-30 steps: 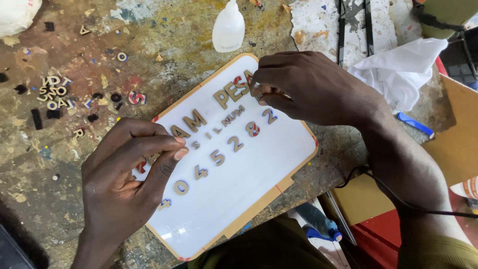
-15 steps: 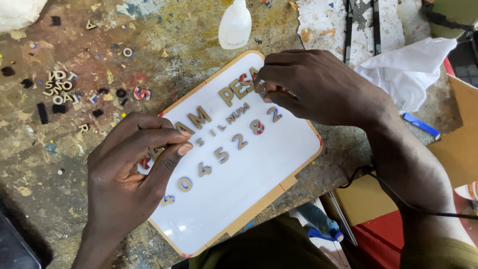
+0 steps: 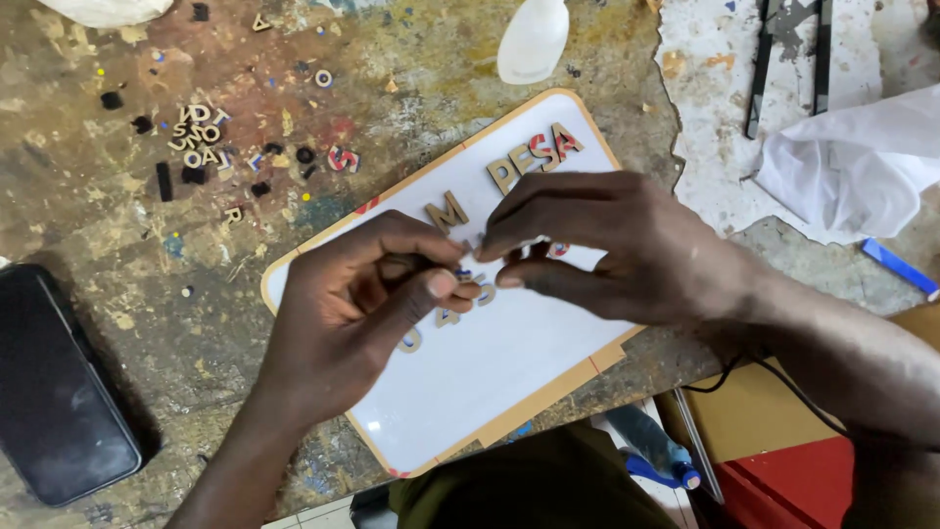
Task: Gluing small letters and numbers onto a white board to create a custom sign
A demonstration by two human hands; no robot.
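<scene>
Both hands met mid-frame over the white board [image 3: 509, 392], left hand [image 3: 367, 323] and right hand [image 3: 617, 245] pinching fingertip to fingertip on some tiny piece I couldn't make out, board's long axis running lower left to upper right on the bench [image 3: 147, 255].

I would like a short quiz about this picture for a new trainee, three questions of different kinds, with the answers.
1. True or false: both hands meet over the white board.
2. Which thing lies at the far left of the bench? A) a dark phone B) a red cup C) a saw
3. Fill in: the loose pile of small cut-out letters lies to the ______ of the board.

Key
1. True: the left hand and the right hand bring their fingertips together above it.
2. A: the phone.
3. Left: the letter pile.
</scene>
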